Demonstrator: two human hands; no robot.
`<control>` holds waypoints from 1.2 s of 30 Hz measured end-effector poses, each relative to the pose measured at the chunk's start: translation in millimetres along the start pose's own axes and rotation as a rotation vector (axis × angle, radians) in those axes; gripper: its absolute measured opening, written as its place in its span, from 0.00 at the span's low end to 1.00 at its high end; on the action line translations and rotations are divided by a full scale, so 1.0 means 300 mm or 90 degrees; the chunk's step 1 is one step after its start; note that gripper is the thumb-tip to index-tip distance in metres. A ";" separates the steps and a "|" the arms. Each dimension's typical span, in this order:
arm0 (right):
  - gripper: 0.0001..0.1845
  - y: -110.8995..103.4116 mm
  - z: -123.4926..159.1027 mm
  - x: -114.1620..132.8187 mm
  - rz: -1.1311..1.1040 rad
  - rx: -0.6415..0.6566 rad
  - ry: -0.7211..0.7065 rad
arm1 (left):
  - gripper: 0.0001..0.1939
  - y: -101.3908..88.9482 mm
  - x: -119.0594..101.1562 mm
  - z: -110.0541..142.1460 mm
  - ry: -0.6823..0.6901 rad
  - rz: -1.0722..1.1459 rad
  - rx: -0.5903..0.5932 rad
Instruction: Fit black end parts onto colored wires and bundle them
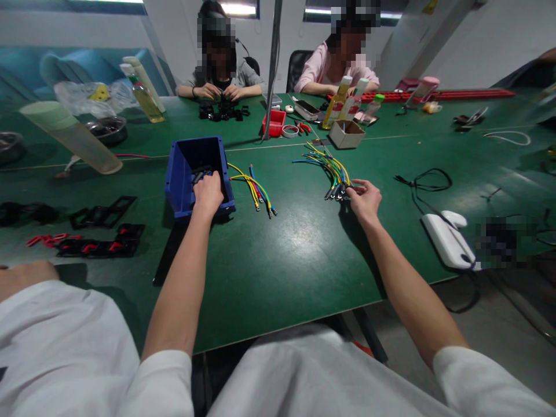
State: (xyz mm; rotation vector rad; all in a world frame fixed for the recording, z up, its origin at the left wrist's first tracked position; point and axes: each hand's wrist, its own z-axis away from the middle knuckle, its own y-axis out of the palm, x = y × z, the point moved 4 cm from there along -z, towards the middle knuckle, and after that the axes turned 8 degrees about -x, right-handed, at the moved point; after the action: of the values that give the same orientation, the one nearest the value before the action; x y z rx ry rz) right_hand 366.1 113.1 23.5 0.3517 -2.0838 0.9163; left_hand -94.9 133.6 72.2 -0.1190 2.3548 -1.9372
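Bin walls surround left hand; right touches cables.

Blue sofa, white device

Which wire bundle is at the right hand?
The fuller bundle, whose dark ends meet the fingers of the right hand. The smaller bundle lies beside the blue bin, away from that hand.
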 end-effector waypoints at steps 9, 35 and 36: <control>0.21 0.003 0.001 0.000 0.022 -0.011 0.000 | 0.23 -0.004 0.000 0.004 -0.003 0.020 0.015; 0.19 -0.017 0.013 0.036 0.067 -0.020 -0.029 | 0.23 -0.015 -0.005 0.008 0.004 0.027 0.007; 0.18 -0.018 0.013 0.038 0.068 -0.023 -0.029 | 0.23 -0.015 -0.004 0.008 0.004 0.028 0.006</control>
State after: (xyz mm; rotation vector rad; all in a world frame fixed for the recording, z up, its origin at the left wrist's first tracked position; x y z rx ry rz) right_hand 359.5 107.3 33.2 0.2464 -2.1757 0.9402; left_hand -93.3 130.7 76.1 -0.0605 2.3318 -1.9302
